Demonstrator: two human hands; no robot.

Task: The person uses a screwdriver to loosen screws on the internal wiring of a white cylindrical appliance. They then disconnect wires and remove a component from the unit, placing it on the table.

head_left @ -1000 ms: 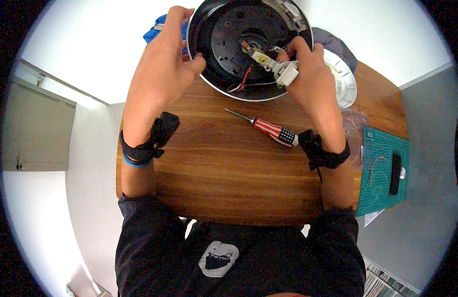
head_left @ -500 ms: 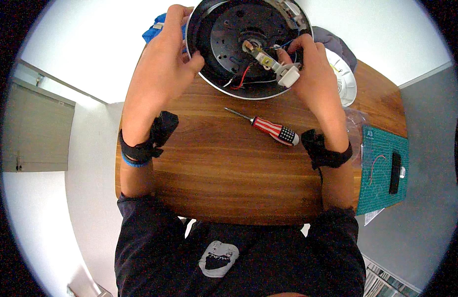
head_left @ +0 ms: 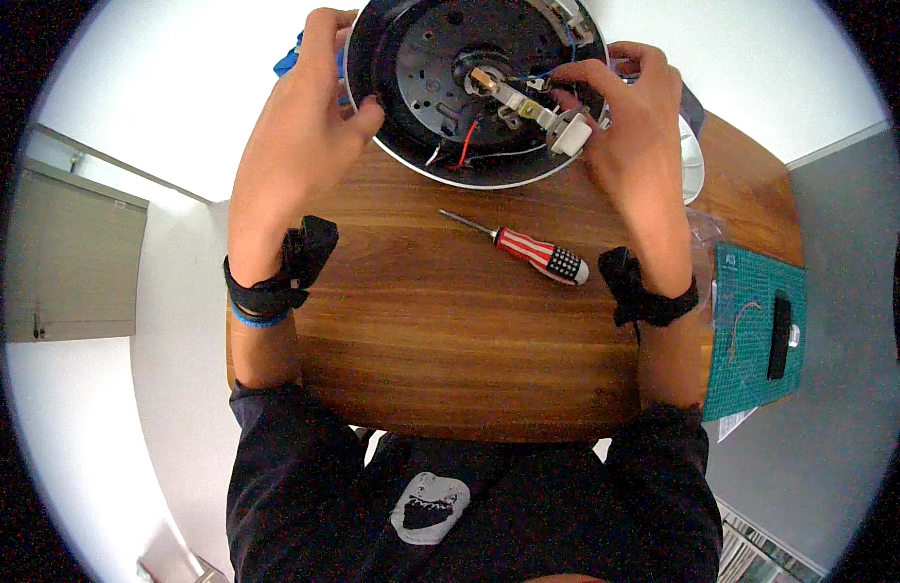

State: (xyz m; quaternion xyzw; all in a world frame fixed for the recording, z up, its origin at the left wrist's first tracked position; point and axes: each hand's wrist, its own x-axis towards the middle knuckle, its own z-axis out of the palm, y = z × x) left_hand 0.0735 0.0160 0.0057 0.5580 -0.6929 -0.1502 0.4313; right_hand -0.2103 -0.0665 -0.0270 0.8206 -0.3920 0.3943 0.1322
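My left hand (head_left: 304, 126) grips the left rim of a round black housing (head_left: 421, 53) with a white outer edge. Inside it are a metal bracket (head_left: 513, 100) with a white block (head_left: 571, 134) at its end, a red wire (head_left: 467, 141), white wires and a blue wire. My right hand (head_left: 633, 131) is closed round the housing's right side, its index finger bent inside near the blue wire and a small metal clip (head_left: 539, 84); its thumb is partly hidden by the bracket and block. A screwdriver (head_left: 537, 255) with a striped, starred handle lies below the housing.
The wooden table (head_left: 421, 340) holds a clear plastic bag (head_left: 705, 225), a green cutting mat (head_left: 746, 369) with a black strip (head_left: 778, 335) and red wire at right, a white round part (head_left: 691, 155) behind my right hand and blue fabric (head_left: 287, 60) at upper left.
The housing and my left hand have shifted slightly up and left. My right hand has moved higher on the rim, with its index finger now bent over further inside.
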